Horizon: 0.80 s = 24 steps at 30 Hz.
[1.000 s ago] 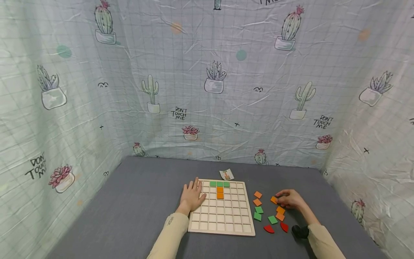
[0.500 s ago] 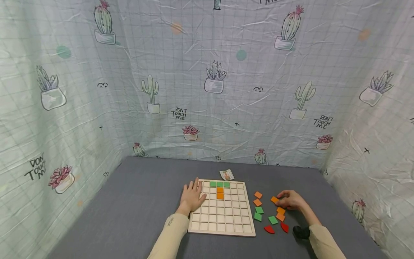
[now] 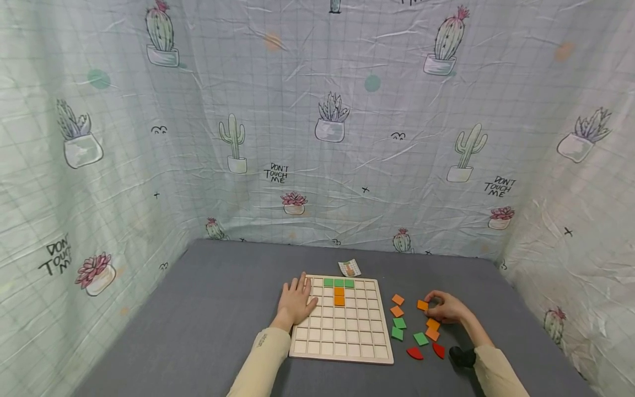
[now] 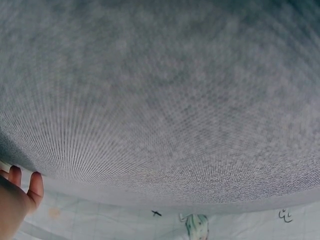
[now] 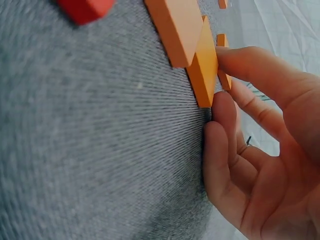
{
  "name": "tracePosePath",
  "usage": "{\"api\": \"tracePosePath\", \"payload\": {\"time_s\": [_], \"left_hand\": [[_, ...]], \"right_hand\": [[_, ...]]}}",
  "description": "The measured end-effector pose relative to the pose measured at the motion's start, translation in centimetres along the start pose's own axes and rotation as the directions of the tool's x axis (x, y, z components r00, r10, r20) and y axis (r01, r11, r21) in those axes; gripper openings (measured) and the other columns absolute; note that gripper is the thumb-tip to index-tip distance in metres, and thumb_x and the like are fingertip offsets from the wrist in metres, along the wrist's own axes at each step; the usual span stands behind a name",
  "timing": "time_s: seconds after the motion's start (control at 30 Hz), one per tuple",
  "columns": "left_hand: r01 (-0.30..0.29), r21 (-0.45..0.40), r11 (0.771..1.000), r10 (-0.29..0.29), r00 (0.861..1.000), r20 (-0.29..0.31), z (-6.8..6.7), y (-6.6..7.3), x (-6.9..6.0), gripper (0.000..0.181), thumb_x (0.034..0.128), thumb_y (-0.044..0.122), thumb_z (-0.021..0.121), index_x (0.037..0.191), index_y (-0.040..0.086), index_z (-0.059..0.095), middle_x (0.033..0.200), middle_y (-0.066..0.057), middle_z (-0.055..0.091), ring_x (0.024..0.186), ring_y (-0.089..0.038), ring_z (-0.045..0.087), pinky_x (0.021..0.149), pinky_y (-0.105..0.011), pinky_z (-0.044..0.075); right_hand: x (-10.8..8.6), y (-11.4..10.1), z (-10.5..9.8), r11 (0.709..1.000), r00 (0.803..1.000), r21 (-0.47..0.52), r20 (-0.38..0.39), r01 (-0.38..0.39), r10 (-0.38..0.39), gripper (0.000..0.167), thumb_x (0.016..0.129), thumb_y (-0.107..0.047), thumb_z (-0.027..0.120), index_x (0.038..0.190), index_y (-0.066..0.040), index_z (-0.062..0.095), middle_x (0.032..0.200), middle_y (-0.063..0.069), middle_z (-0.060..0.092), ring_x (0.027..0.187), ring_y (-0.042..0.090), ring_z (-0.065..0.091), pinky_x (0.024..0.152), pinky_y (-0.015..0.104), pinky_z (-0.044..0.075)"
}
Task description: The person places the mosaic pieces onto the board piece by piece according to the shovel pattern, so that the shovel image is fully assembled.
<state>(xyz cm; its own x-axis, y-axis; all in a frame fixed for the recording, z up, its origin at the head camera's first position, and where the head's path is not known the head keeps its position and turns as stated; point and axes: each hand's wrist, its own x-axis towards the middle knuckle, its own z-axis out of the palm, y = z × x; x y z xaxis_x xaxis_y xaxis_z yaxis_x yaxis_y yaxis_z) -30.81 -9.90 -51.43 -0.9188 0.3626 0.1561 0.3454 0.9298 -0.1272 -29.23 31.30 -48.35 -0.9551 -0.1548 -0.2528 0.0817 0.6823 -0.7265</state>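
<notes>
My left hand lies with spread fingers over the left edge of a light wooden grid board, resting on it. Along the board's top row are several green square tiles, with orange tiles below the middle one. To the right of the board, my right hand pinches an orange square tile between thumb and finger, at table level. In the right wrist view the thumb partly hides that tile, while another orange tile lies nearer the camera.
Loose orange tiles, green tiles and red quarter-round pieces lie between board and right hand. A small printed pattern card is behind the board. A cactus-print curtain encloses the grey table.
The orange tile at my right fingertips has turned slightly, its edges now straighter. My left hand stays on the board, and the head view has shifted a little.
</notes>
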Motion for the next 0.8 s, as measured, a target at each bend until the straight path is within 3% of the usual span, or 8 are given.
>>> {"api": "tracePosePath", "payload": {"time_s": [0.2, 0.43, 0.8], "left_hand": [[-0.001, -0.006, 1.0, 0.001, 1.0, -0.01, 0.08, 0.02, -0.01, 0.06, 0.0924, 0.049, 0.031, 0.138, 0.009, 0.034, 0.144, -0.012, 0.03, 0.124, -0.028, 0.036, 0.09, -0.046, 0.031], [0.0, -0.002, 1.0, 0.0, 1.0, 0.0, 0.15, -0.12, 0.23, 0.061, 0.0927, 0.049, 0.03, 0.139, 0.009, 0.032, 0.145, -0.013, 0.028, 0.125, -0.029, 0.035, 0.09, -0.047, 0.031], [-0.004, -0.019, 1.0, 0.004, 1.0, 0.007, -0.06, -0.09, 0.13, 0.061, 0.093, 0.049, 0.03, 0.139, 0.008, 0.032, 0.145, -0.013, 0.027, 0.126, -0.03, 0.034, 0.091, -0.047, 0.03]], "right_hand": [[-0.36, 0.15, 0.06, 1.0, 1.0, 0.012, -0.015, -0.021, 0.021, 0.038, 0.077, -0.016, 0.068, 0.104, 0.0, 0.048, 0.064, 0.0, 0.049, 0.056, 0.011, 0.045, 0.053, 0.027, 0.041], [-0.36, -0.01, -0.03, 0.999, 1.0, 0.041, -0.003, 0.025, -0.025, 0.034, 0.079, -0.015, 0.066, 0.103, 0.002, 0.049, 0.059, -0.002, 0.047, 0.052, 0.01, 0.043, 0.051, 0.026, 0.039], [-0.57, 0.16, 0.01, 0.995, 1.0, 0.101, -0.019, 0.005, -0.003, 0.032, 0.08, -0.015, 0.065, 0.102, 0.003, 0.049, 0.062, -0.003, 0.051, 0.055, 0.009, 0.046, 0.051, 0.025, 0.041]]}}
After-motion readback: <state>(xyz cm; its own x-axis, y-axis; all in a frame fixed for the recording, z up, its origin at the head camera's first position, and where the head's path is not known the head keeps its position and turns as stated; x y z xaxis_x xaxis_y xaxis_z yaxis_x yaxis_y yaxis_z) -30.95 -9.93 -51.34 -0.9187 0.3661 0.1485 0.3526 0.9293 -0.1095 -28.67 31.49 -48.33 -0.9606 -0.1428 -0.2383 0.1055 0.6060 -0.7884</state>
